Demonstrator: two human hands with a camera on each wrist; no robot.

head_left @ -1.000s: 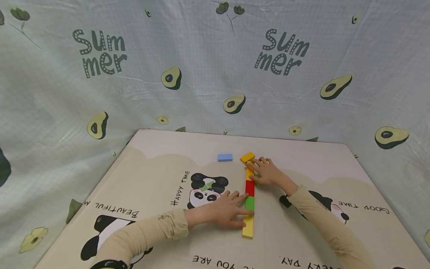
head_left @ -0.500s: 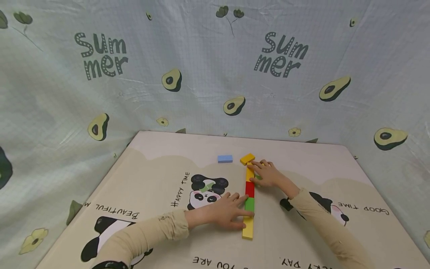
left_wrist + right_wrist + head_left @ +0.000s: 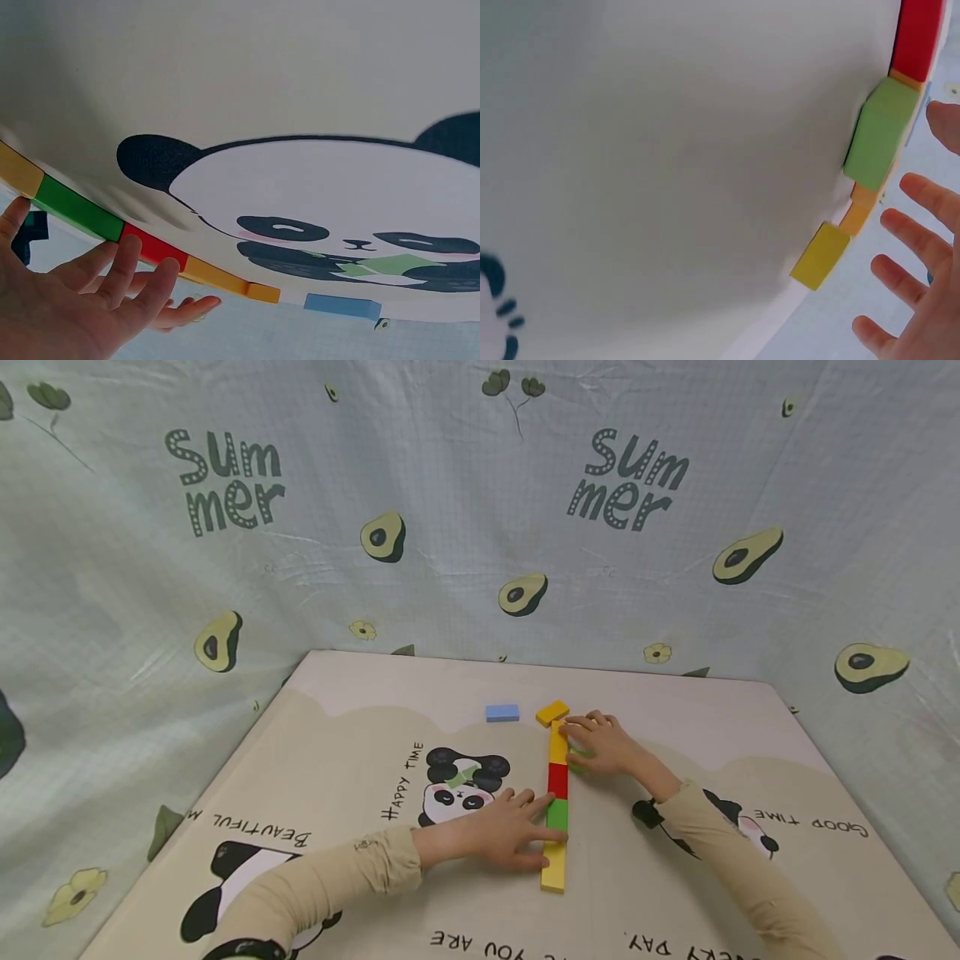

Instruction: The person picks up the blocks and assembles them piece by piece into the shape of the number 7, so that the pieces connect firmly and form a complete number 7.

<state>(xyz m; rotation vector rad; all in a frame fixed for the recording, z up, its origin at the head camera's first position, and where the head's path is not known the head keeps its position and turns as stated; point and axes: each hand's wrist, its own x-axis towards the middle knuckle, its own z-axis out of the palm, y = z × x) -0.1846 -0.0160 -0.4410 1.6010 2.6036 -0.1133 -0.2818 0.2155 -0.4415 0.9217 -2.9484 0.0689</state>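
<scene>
A straight row of blocks runs away from me in the head view: yellow (image 3: 553,872), green (image 3: 557,815), red (image 3: 558,782) and orange (image 3: 557,745). My left hand (image 3: 498,831) lies across the near part, its spread fingers touching the row around the green block. Beside the orange block is my right hand (image 3: 603,745), fingers apart. A light green block (image 3: 883,133) stands along the row in the right wrist view, with a small yellow block (image 3: 821,256) past it. My right hand mostly hides the light green one from the head camera.
A loose orange block (image 3: 552,712) sits at an angle by the row's far end. To its left lies a blue block (image 3: 502,713). The tabletop (image 3: 352,727) carries panda prints and lettering. A curtain (image 3: 450,468) with avocado prints hangs behind it.
My right hand has shifted slightly to the right, its fingertips drawing back from the orange block. The left hand and the row stay where they were.
</scene>
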